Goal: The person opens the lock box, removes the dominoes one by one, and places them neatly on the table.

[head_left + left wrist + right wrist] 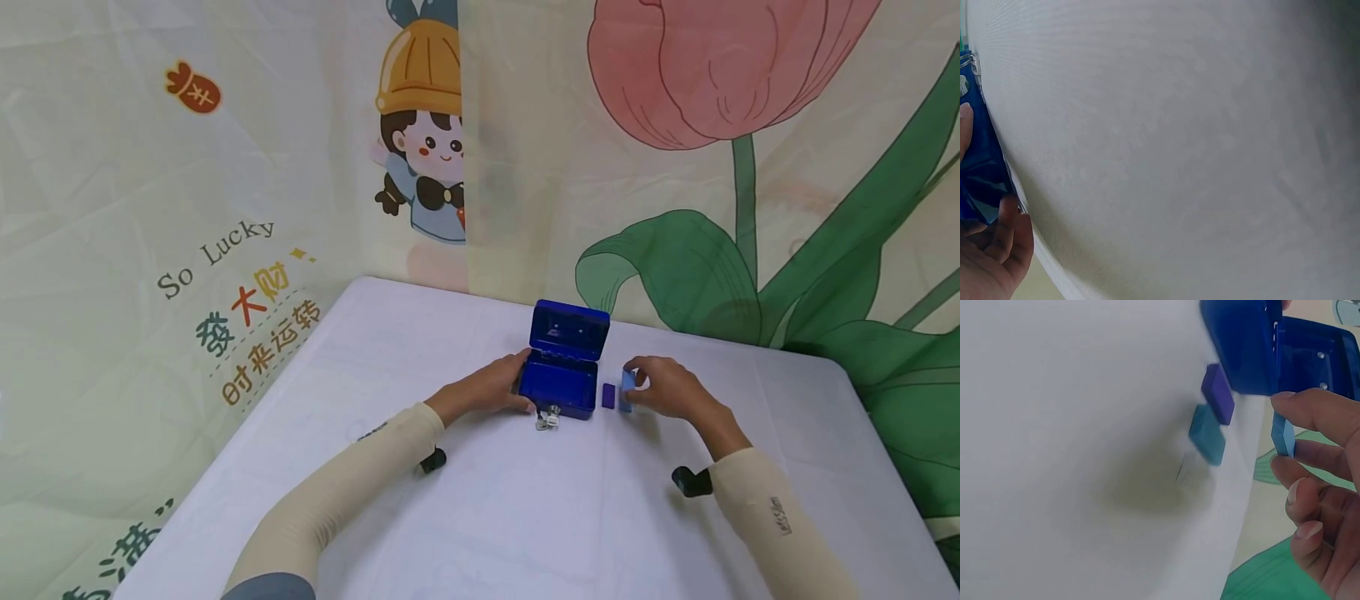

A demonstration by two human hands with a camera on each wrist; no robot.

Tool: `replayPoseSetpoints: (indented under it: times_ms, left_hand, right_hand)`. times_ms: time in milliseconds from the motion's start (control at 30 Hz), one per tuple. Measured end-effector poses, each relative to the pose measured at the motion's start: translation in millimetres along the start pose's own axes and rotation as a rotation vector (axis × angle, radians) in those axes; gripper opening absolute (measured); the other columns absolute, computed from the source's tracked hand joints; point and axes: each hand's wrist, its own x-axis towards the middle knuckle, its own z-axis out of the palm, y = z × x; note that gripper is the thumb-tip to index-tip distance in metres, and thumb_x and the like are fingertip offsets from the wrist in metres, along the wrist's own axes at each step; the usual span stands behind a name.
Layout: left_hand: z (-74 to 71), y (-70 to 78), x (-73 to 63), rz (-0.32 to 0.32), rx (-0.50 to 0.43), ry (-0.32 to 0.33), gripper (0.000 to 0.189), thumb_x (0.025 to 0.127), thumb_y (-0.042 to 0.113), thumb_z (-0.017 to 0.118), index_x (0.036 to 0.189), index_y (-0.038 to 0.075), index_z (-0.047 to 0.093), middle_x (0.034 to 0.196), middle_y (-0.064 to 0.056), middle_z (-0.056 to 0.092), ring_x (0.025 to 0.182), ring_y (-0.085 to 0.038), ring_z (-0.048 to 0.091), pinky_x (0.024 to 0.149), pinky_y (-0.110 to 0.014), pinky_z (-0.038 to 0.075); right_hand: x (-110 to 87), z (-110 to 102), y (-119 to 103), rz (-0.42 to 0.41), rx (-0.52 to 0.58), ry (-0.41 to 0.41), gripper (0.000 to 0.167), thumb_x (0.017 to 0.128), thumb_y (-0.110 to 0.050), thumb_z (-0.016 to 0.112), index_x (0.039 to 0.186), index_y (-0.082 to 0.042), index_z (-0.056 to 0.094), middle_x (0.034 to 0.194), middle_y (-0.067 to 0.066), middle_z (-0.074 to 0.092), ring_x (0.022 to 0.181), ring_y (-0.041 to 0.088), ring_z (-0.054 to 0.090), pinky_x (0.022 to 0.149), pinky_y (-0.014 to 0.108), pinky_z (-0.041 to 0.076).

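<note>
A blue metal cash box [558, 387] stands on the table with its lid [570, 330] raised and a pair of keys [549, 419] at its front. My left hand [501, 383] holds the box's left side, thumb near the front corner and fingers toward the back; the left wrist view shows part of this hand [997, 250]. To the right of the box, my right hand [667, 387] pinches a light blue block [1283, 434] between thumb and fingers, above the table. Beside the box lie a purple block [1217, 394] and a teal-blue block [1207, 434].
A pale, see-through or white piece [1192, 472] lies near the teal-blue block, hard to make out. White cloth covers the table [480, 517]. Printed curtains [525, 167] hang right behind its back edge. Dark wrist devices [692, 482] sit under both forearms.
</note>
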Motion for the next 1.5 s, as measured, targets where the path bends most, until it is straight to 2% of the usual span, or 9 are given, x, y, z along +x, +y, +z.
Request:
replayPoseSetpoints:
  times_ms: [600, 1033, 1500]
  left_hand:
    - [0.2, 0.3, 0.8, -0.025, 0.011, 0.002, 0.109, 0.086, 0.043, 0.079, 0.161, 0.006, 0.01, 0.16, -0.019, 0.035, 0.148, -0.03, 0.036, 0.122, -0.044, 0.03]
    - [-0.9, 2.0, -0.5, -0.023, 0.0, -0.001, 0.108, 0.086, 0.043, 0.078, 0.162, 0.008, 0.009, 0.161, -0.018, 0.032, 0.149, -0.031, 0.033, 0.122, -0.045, 0.028]
    - [0.2, 1.8, 0.9, -0.015, -0.01, 0.001, 0.109, 0.086, 0.043, 0.079, 0.162, 0.009, 0.009, 0.161, -0.017, 0.032, 0.149, -0.03, 0.032, 0.122, -0.045, 0.029]
  right_hand:
    - [-13.0, 7, 31, 0.08, 0.053, 0.005, 0.05, 0.088, -0.021, 0.078, 0.131, -0.001, 0.061, 0.106, 0.015, 0.067, 0.095, 0.028, 0.06, 0.081, 0.042, 0.058]
    - [-17.7, 9, 44, 0.106, 0.049, -0.007, 0.052, 0.088, -0.022, 0.078, 0.132, 0.0, 0.059, 0.108, 0.017, 0.066, 0.096, 0.03, 0.059, 0.083, 0.044, 0.057]
    - [-18.9, 13, 58, 0.116, 0.052, -0.032, 0.053, 0.087, -0.02, 0.079, 0.131, 0.001, 0.059, 0.105, 0.016, 0.065, 0.09, 0.026, 0.057, 0.077, 0.039, 0.056]
